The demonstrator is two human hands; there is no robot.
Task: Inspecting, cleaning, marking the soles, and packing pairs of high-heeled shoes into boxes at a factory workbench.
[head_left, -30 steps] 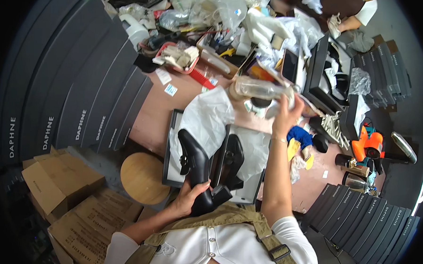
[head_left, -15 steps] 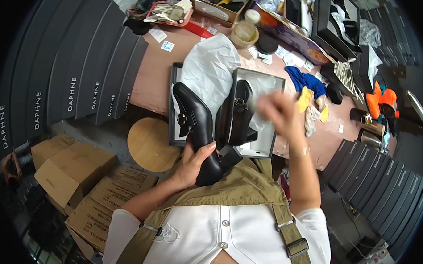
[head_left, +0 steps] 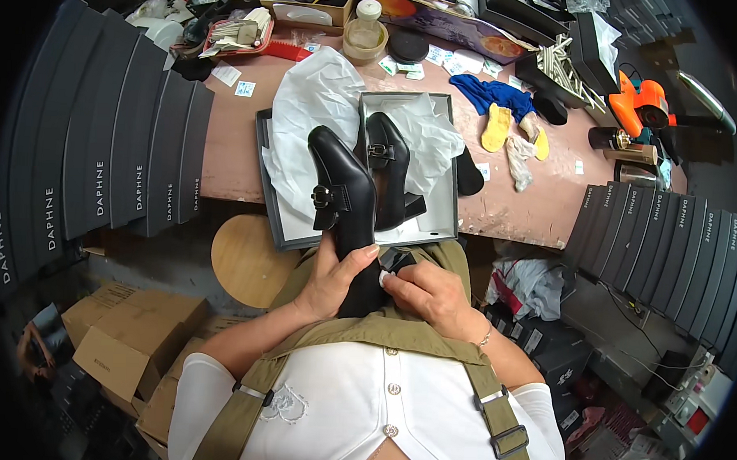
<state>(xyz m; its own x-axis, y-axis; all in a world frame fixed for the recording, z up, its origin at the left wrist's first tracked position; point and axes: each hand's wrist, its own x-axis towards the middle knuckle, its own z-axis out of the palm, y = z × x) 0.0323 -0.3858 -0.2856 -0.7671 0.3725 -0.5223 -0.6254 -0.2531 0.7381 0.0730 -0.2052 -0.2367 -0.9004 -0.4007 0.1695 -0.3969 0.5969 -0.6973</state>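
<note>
An open shoe box (head_left: 445, 163) sat on the table (head_left: 232, 142), with tissue paper (head_left: 312, 112) spilling over its 10 o'clock side. One shoe (head_left: 386, 161) lay in the box; a second shoe (head_left: 341, 196) lay at its 8 o'clock, heel reaching past the table's near edge into the left hand (head_left: 329, 282). The right hand (head_left: 431, 294) sat at 3 o'clock of the left, touching the heel. A round stool (head_left: 248, 262) stood at 9 o'clock of the hands. A cloth (head_left: 494, 96) lay at 2 o'clock of the box.

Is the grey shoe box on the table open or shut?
Open: the grey shoe box has no lid on, showing white tissue paper and one black shoe inside.
</note>
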